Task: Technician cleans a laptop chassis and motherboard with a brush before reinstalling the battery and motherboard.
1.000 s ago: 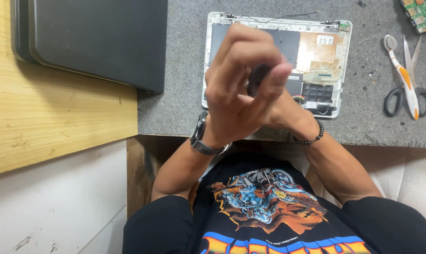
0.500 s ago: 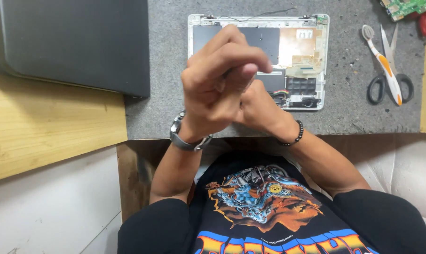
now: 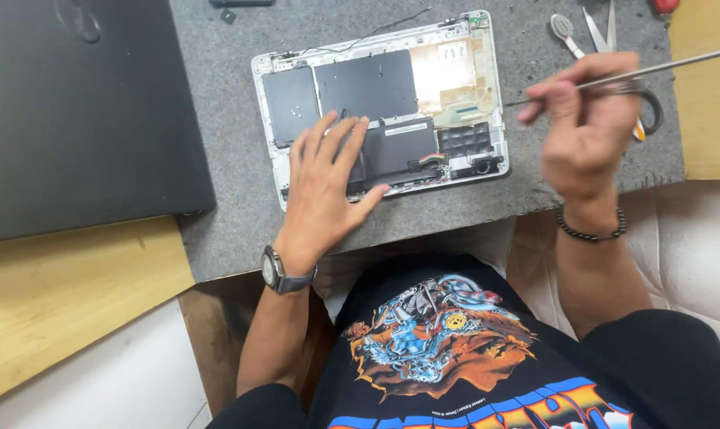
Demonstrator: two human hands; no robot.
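At the far left a closed black laptop (image 3: 82,111) lies flat, partly on the pale wooden bench top (image 3: 66,294) and partly on the grey speckled worktop (image 3: 225,199). To its right, in the middle of the grey worktop, sits the opened white laptop base (image 3: 384,95), bottom cover off, showing flat black battery cells, a tan board area and a small bunch of coloured wires. The left hand (image 3: 324,187), with a dark wristwatch (image 3: 284,274) on its wrist, lies open and spread, palm down, over the near left part of that base, fingers resting on the black cells and thumb pointing toward the near edge. Further right, the right hand (image 3: 586,127), with a dark beaded bracelet (image 3: 590,233) on its wrist, hovers above the worktop just beside the base's right edge, closed around a thin metal rod-like tool (image 3: 678,65) that slants up to the right. Behind it lie scissors with white-and-orange handles (image 3: 606,32), partly hidden.
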